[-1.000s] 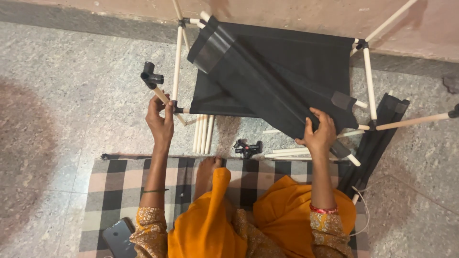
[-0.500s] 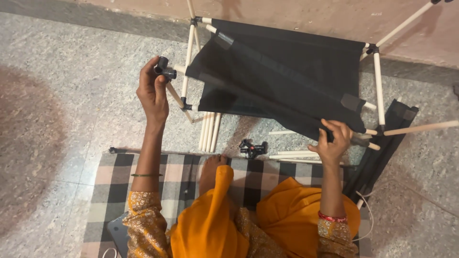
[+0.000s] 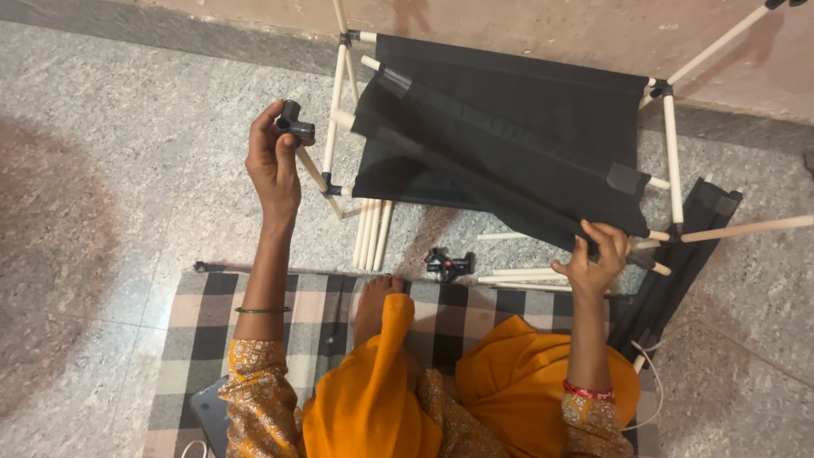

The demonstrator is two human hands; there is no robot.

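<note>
My left hand (image 3: 273, 161) is raised and holds a small black plastic corner connector (image 3: 295, 125), close to the white end of a rod (image 3: 342, 119) that runs through a black fabric shelf panel (image 3: 500, 170). My right hand (image 3: 593, 259) grips the lower right edge of that tilted panel near its other rod end. Behind it stands a frame of white rods (image 3: 339, 102) joined by black connectors, with a second black fabric panel (image 3: 526, 93) stretched flat in it.
A bundle of loose white rods (image 3: 373, 233) lies on the stone floor, with more rods (image 3: 517, 276) and a black connector (image 3: 448, 263) near my foot. I sit on a checked mat (image 3: 203, 322). Folded black fabric (image 3: 678, 263) lies at right, a wall behind.
My left hand has lifted the connector up and right, toward the panel's rod end. The black panel has tilted and shifted; my right hand has slid to its lower right edge.
</note>
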